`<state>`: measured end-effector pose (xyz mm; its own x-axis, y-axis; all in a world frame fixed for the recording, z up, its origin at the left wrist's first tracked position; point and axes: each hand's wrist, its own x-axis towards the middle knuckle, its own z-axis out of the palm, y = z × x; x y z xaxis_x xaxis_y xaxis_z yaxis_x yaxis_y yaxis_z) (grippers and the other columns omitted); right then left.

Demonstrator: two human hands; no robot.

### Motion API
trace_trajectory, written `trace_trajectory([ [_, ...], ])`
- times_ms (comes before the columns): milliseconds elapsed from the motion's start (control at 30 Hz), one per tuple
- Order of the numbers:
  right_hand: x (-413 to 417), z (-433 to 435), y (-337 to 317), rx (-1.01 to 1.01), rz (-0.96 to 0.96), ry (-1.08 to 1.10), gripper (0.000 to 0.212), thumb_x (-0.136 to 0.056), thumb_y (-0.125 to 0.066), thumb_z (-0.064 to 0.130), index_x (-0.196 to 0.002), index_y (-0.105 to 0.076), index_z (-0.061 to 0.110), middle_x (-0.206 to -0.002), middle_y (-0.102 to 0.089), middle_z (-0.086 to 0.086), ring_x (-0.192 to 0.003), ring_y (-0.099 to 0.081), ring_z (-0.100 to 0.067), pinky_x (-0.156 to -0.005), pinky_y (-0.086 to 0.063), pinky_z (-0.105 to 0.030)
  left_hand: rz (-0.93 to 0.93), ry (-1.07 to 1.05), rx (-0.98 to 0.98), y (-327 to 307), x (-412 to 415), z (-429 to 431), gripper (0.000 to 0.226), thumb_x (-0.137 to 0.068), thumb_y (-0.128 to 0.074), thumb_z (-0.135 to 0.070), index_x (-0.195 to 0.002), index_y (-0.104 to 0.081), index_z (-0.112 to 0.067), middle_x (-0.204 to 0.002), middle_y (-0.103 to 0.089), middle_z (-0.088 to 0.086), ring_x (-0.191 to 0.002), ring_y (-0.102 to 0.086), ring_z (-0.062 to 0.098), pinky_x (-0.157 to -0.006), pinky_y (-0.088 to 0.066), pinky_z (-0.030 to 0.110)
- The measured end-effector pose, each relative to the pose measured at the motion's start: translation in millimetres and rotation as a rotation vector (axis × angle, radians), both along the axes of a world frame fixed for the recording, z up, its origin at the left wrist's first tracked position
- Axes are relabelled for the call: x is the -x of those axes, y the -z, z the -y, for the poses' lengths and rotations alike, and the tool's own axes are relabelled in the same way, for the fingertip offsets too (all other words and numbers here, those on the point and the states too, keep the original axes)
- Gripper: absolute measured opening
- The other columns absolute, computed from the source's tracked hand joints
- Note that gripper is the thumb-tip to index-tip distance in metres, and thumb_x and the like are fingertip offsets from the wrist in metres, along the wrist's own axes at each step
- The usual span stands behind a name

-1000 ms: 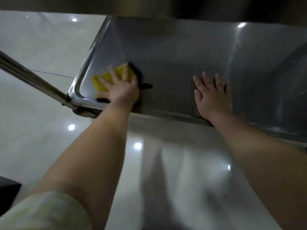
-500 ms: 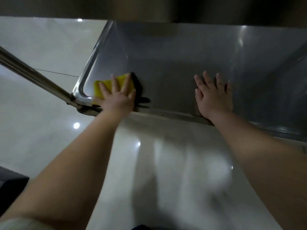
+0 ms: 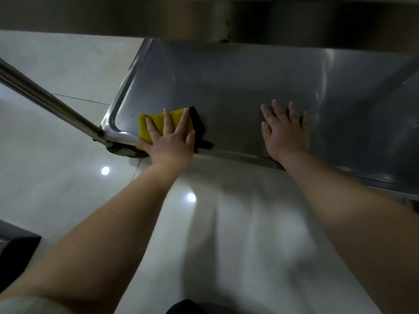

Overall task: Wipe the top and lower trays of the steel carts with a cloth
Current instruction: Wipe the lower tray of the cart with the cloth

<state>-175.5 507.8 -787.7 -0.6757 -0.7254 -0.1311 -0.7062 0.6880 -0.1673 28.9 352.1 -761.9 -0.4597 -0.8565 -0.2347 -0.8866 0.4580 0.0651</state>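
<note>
On steel tray (image 3: 226, 87): yellow cloth (image 3: 157, 118) (rectangular).

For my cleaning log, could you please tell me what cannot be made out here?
Head view:
top tray: surface hidden, only its underside edge shows.
lower tray: right end cut off by the frame; far side under the top tray.
cloth: largely covered by the left hand.

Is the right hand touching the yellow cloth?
Apart. The head view shows the right hand flat on the lower tray, with bare steel between it and the yellow cloth under the left hand.
</note>
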Motion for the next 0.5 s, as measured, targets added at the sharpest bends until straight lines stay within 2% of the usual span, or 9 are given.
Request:
trace_trajectory([
  [100, 12.1, -7.1, -13.8, 0.043, 0.072, 0.005, 0.051, -0.106, -0.026, 0.04, -0.156, -0.018, 0.033, -0.165, -0.011, 0.005, -0.152, -0.001, -0.028, -0.121, -0.003, -0.053, -0.026, 0.067, 0.013, 1.8, 38.7, -45.7, 0.06, -0.1, -0.024, -0.057, -0.15, 0.01, -0.055, -0.165, 0.016, -0.005, -0.148, 0.015, 0.043, -0.106, -0.005, 0.077],
  [200, 41.5, -26.0, -32.7, 0.225, 0.166, 0.099, 0.05, -0.105, -0.037, 0.031, -0.154, -0.028, 0.029, -0.163, -0.02, 0.002, -0.152, -0.007, -0.027, -0.122, -0.011, -0.051, -0.046, 0.197, -0.067, 1.3, 86.9, -98.5, 0.061, -0.1, -0.025, -0.058, -0.149, 0.012, -0.056, -0.163, 0.022, -0.005, -0.146, 0.021, 0.044, -0.105, 0.004, 0.078],
  [267, 58.2, -40.4, -37.3, 0.309, 0.299, 0.174, 0.049, -0.103, -0.043, 0.024, -0.151, -0.036, 0.026, -0.161, -0.025, 0.001, -0.151, -0.012, -0.025, -0.122, -0.014, -0.048, -0.031, 0.279, -0.17, -3.7, 120.7, -139.7, 0.062, -0.101, -0.026, -0.056, -0.148, 0.014, -0.056, -0.161, 0.028, -0.006, -0.144, 0.027, 0.043, -0.102, 0.01, 0.078],
  [333, 63.8, -54.4, -35.3, 0.424, 0.442, 0.318, 0.045, -0.101, -0.046, 0.018, -0.145, -0.046, 0.026, -0.157, -0.034, -0.001, -0.147, -0.024, -0.024, -0.12, -0.023, -0.044, -0.034, 0.321, -0.254, -10.0, 142.9, -173.6, 0.061, -0.102, -0.026, -0.054, -0.149, 0.012, -0.055, -0.161, 0.028, -0.007, -0.144, 0.029, 0.042, -0.102, 0.012, 0.078],
  [400, 60.4, -61.5, -33.6, 0.544, 0.47, 0.468, 0.041, -0.098, -0.048, 0.016, -0.137, -0.054, 0.026, -0.146, -0.048, -0.005, -0.134, -0.044, -0.023, -0.112, -0.036, -0.036, -0.104, 0.306, -0.288, -15.7, 147.8, -178.9, 0.057, -0.102, -0.027, -0.052, -0.152, 0.0, -0.053, -0.164, 0.018, -0.009, -0.148, 0.02, 0.037, -0.107, 0.007, 0.075],
  [433, 54.3, -61.6, -34.2, 0.576, 0.423, 0.504, 0.039, -0.097, -0.049, 0.016, -0.134, -0.057, 0.025, -0.14, -0.053, -0.006, -0.128, -0.05, -0.024, -0.107, -0.04, -0.034, -0.157, 0.299, -0.264, -16.7, 141.6, -167.6, 0.054, -0.102, -0.029, -0.05, -0.152, -0.009, -0.051, -0.166, 0.007, -0.01, -0.15, 0.009, 0.034, -0.111, 0.0, 0.069],
  [500, 32.6, -55.1, -36.5, 0.559, 0.262, 0.399, 0.036, -0.097, -0.049, 0.019, -0.132, -0.059, 0.019, -0.136, -0.057, -0.01, -0.127, -0.05, -0.03, -0.106, -0.037, -0.037, -0.248, 0.317, -0.084, -19.0, 118.7, -131.9, 0.05, -0.1, -0.033, -0.047, -0.15, -0.029, -0.045, -0.163, -0.021, -0.007, -0.145, -0.02, 0.03, -0.113, -0.018, 0.053],
])
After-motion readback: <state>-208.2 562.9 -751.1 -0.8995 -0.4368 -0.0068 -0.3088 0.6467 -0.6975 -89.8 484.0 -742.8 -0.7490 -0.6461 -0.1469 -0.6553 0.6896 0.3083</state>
